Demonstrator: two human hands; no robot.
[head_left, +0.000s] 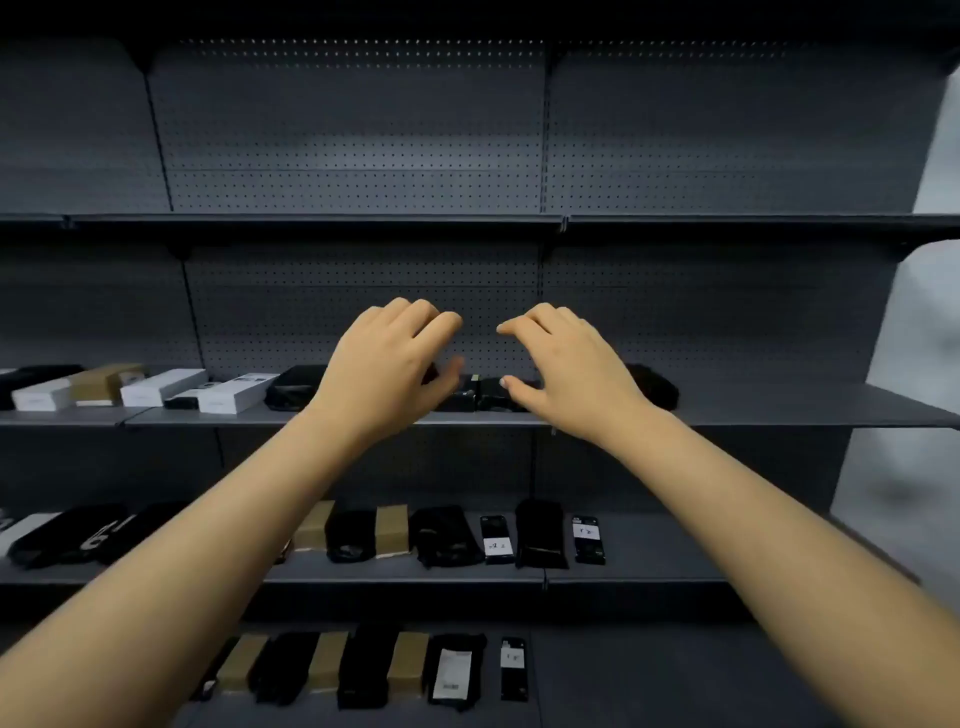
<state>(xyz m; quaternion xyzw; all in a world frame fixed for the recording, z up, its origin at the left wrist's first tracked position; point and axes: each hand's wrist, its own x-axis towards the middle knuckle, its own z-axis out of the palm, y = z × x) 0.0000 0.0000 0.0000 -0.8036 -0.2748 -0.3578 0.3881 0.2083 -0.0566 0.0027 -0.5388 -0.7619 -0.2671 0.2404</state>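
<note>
Both hands reach to the middle shelf (779, 408), at the centre of the frame; the left hand (387, 364) and the right hand (569, 369) hang side by side at about the same height, palms down, with a narrow gap between them. The black packets (485, 399) lie in that gap, low between the two thumbs, at the front edge of the shelf. They sit below and slightly behind the fingertips, so the coming move is probably down and inward, not further forward.

The fingers of both hands are arched and spread, grasping nothing. The right thumb appears to touch the near corner of the packets; whether the left thumb touches them cannot be told, since that hand hides their left part. Neither hand is clearly nearer.

The packets show their short ends to the camera, so their long axis probably runs back toward the pegboard (363, 156); a grip across the width from either side looks the natural one.

White boxes (156, 388) lie toward the left of the same shelf; a black bundle (655, 387) lies just right of the right hand, near enough to be nudged.
</note>
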